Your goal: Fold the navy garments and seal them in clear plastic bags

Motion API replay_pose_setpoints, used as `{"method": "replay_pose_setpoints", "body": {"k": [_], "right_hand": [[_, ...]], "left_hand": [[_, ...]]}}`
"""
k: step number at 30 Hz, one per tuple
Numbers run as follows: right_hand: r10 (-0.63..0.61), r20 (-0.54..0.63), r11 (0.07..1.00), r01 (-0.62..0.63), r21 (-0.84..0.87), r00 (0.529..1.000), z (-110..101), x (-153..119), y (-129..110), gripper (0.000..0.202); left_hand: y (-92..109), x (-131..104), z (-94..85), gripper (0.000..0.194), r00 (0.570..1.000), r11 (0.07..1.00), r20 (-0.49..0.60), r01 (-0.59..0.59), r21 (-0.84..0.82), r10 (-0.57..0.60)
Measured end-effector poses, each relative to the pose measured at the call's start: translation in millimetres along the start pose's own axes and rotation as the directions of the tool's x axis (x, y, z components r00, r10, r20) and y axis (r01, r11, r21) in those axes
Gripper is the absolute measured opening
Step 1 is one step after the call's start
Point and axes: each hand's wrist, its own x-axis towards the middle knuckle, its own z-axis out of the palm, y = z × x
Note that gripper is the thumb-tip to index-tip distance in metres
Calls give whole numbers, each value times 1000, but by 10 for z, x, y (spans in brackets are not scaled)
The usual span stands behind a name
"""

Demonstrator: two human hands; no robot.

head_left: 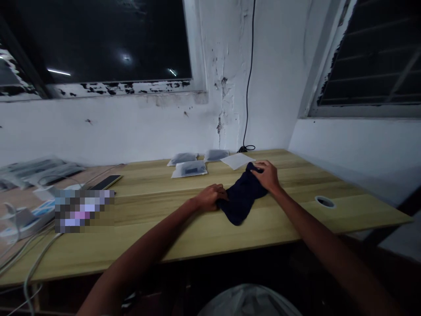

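A dark navy cloth (241, 197) lies across the wooden table, slanting from lower left to upper right. Its left edge is pinched in my left hand (210, 197), whose fingers are closed on it. My right hand (267, 174) grips the far right end of the cloth between thumb and fingers. Just beyond the cloth, a flat white translucent bag (236, 160) rests on the table. Packed translucent bags with dark contents (190, 169) sit behind and to the left of my hands.
On the left are a phone (106, 182), a white power strip (33, 224) with plugs and cables, and a pile of bags (42, 172). A round cable hole (325, 202) is at the right. A black cord (249, 83) hangs down the wall to the table's back edge.
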Motion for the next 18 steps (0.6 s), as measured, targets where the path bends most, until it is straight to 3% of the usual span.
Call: {"method": "replay_pose_setpoints", "body": {"k": [3,5,7,9,13,16,18], "right_hand": [[-288,182,956,294,-2,940,120,-154,-304,23],[-375,386,923,377,72,843,181,-241,-422,28],[-403,544,913,368,178,736,215,-302,-471,30],[-409,618,912,294,284,672,223,-333,-469,30],[-345,713,912,38,409,610,216,-329,-407,25],[-183,747,893,-210,398,639,229,-304,-371,25],[-74,743,836,-364,410,666,229,-291,-374,36]], "left_hand": [[82,11,-31,43,999,991,-36,-15,-135,10],[114,-1,-73,39,997,962,-73,3,-274,-24],[132,-13,-118,31,988,901,-111,46,-432,-104],[140,-11,-147,23,964,810,-149,95,-578,-219],[132,41,-95,16,875,667,-215,152,-729,-434],[115,91,29,17,814,620,-211,218,-753,-542],[106,116,114,18,787,613,-195,271,-742,-585]]}}
